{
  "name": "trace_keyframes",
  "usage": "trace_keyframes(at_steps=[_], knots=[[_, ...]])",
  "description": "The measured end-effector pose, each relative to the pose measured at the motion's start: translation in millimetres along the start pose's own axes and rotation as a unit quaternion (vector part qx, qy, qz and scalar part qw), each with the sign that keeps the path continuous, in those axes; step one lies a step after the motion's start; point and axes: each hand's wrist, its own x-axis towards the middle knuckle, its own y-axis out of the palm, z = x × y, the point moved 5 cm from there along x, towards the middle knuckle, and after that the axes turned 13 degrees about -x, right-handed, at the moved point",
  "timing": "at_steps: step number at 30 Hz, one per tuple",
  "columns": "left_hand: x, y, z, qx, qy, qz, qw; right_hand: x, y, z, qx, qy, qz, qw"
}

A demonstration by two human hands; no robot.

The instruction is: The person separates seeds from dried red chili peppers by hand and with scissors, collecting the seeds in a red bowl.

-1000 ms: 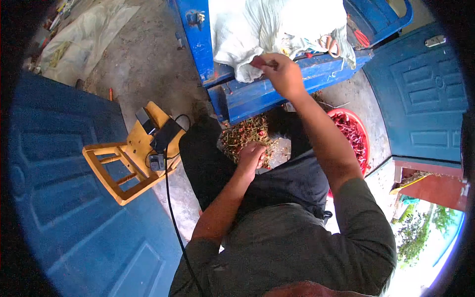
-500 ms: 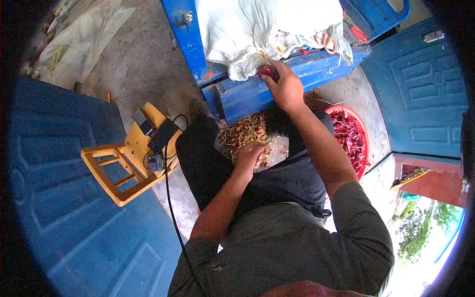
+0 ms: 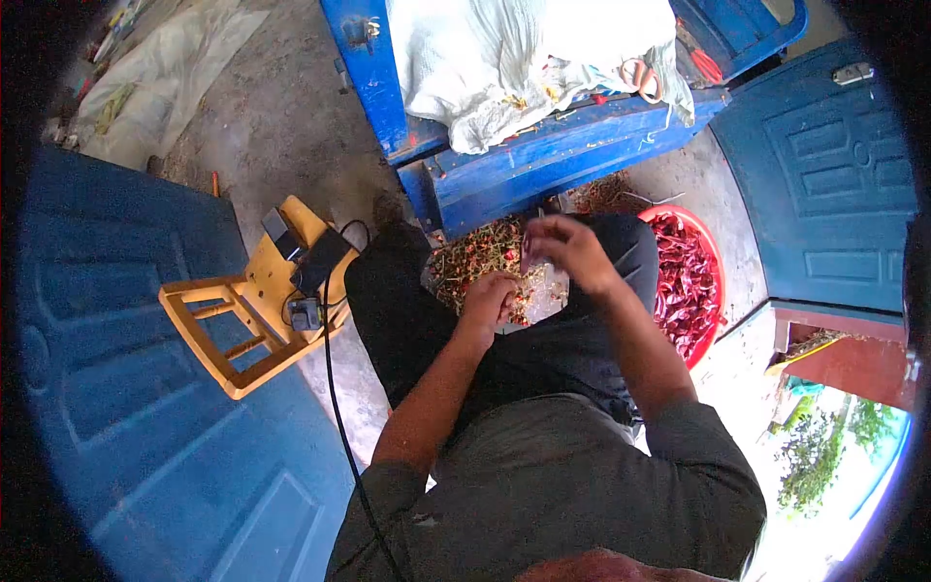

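Between my knees is a heap of dry stems and red chili bits. Over its near side is my left hand, fingers curled together; what they pinch, if anything, is hidden. My right hand hangs just right of the left one, fingers bent and a little blurred. A dark red piece, seemingly a dried chili pepper, shows at its fingertips. To the right of my leg stands a red tub full of dark red dried chilies.
Ahead is a blue metal frame draped with a white sack. Scissors and red-handled pliers lie there. At left, a wooden chair bears devices, and a black cable runs to me. Blue doors flank both sides.
My right hand has come down and back from the sack's edge, where it held dark red chili, to beside my left hand. The left hand has stayed nearly in place.
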Motion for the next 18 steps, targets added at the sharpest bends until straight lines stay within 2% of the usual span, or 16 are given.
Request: trace_keyframes(at_steps=[2, 3, 5, 6, 8, 9, 10, 12, 14, 15, 18], knots=[[4, -3, 1, 0.019, 0.017, 0.015, 1.0, -22, 8, -9, -0.09, 0.079, 0.066, 0.991], [6, -1, 3, 0.021, 0.018, 0.016, 0.999, -29, 12, -12, -0.084, 0.082, 0.101, 0.988], [9, -2, 4, 0.066, 0.024, -0.049, 0.996, -36, 21, -46, -0.049, 0.067, 0.153, 0.985], [8, -3, 5, 0.069, 0.025, -0.048, 0.996, -37, 28, -45, -0.055, -0.011, 0.142, 0.988], [7, -3, -3, 0.019, 0.102, -0.011, 0.995, -38, 39, -51, -0.015, -0.066, 0.148, 0.987], [2, 3, -8, -0.015, 0.113, -0.051, 0.992, -39, 46, -50, -0.014, -0.069, 0.149, 0.986], [0, 4, -12, -0.013, 0.115, -0.051, 0.992, -38, 51, -45, -0.056, -0.109, 0.121, 0.985], [-1, 0, -12, -0.064, 0.059, -0.098, 0.991, -37, 59, -45, -0.096, -0.15, 0.092, 0.98], [16, -22, 6, -0.089, 0.052, -0.1, 0.99, -34, 63, -55, -0.18, -0.181, 0.043, 0.966], [18, -28, 11, -0.077, 0.043, -0.1, 0.991, -36, 64, -38, -0.249, -0.189, 0.032, 0.95], [17, -36, 17, -0.05, 0.009, -0.089, 0.995, -34, 67, -46, -0.237, -0.196, 0.015, 0.951]])
